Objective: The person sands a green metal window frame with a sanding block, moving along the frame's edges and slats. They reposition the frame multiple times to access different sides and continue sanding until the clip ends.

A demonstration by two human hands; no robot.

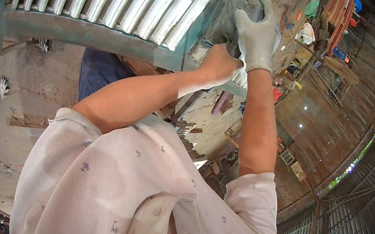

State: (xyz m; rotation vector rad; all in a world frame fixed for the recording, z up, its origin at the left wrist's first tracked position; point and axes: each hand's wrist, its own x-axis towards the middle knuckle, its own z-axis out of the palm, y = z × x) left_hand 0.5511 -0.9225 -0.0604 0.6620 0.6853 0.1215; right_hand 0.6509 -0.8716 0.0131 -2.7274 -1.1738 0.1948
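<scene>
1. Glove on, my right hand is curled around a dark piece, thumb on one side and fingers on the other. It sits at the right end of the shutter; glove and glare keep me from telling exactly what it is.
2. Bare and bent inward, my left hand is just beside it, near the lower edge of the same section. Its fingers are mostly hidden, so I cannot tell whether it grips anything.
3. Between my hands and the first bank of slats lies a dark, flat part, too murky to read. I judge that this section is the one being worked on now.
4. Left of that, the white slats stand in a row in their frame, so that bank looks assembled. More slats peep out around my left hand; how complete their section is, I can't see.
5. Finish seems the unsettled part: the slats are streaked grey, and the frame shows worn green and brown patches. Whether that counts as done or left, I can't say.
6. Below the frame hangs dark blue cloth, over a dusty floor with a few boards.
7. Farther right lie reddish planks and a white bag.
</scene>
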